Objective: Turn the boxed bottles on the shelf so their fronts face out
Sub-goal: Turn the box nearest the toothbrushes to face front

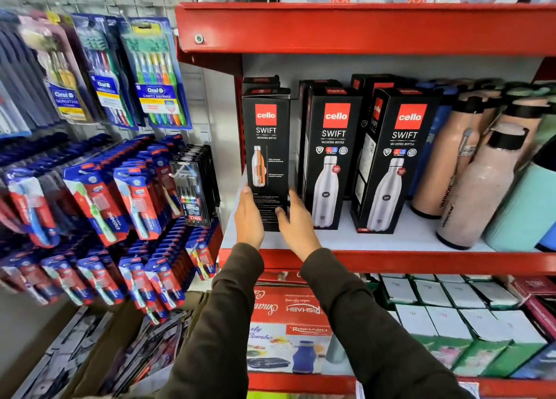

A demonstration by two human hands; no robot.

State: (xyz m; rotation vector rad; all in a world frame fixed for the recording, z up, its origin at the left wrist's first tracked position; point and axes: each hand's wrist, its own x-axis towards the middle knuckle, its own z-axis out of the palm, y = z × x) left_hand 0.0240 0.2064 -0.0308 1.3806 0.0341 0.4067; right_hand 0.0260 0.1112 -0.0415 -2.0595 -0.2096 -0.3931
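We see both hands on the leftmost black Cello Swift bottle box (266,158), which stands upright at the left end of the white shelf board (391,236), close to the red front lip (421,261). The left hand (248,218) lies flat against the box's left lower edge, its fingers pressed together and pointing up, with the fingertips (246,190) at the corner of the carton. The right hand (296,221) clasps the box's right lower side, its thumb (281,215) laid across the face we see and the other fingers wrapped around the right edge, so the carton is pinched between thumb and fingers. Dark sleeves (346,308) cover both forearms. The face of this box that points outward carries the red logo, the word SWIFT, and a small cutaway picture of a bottle with text beside it. Just to its right, a little apart, stand the middle Cello Swift box (331,164) and the right Cello Swift box (397,170), each showing a large picture of a steel bottle; the right one is angled so that its left side panel also shows. More black cartons stand behind them. Further right are pink speckled bottles (478,194) and a mint-green bottle (523,206), unboxed. To the left of the shelving, Oral-B toothbrush packs (156,76) hang on the wall above rows of red-and-blue toothbrush packs (99,200).
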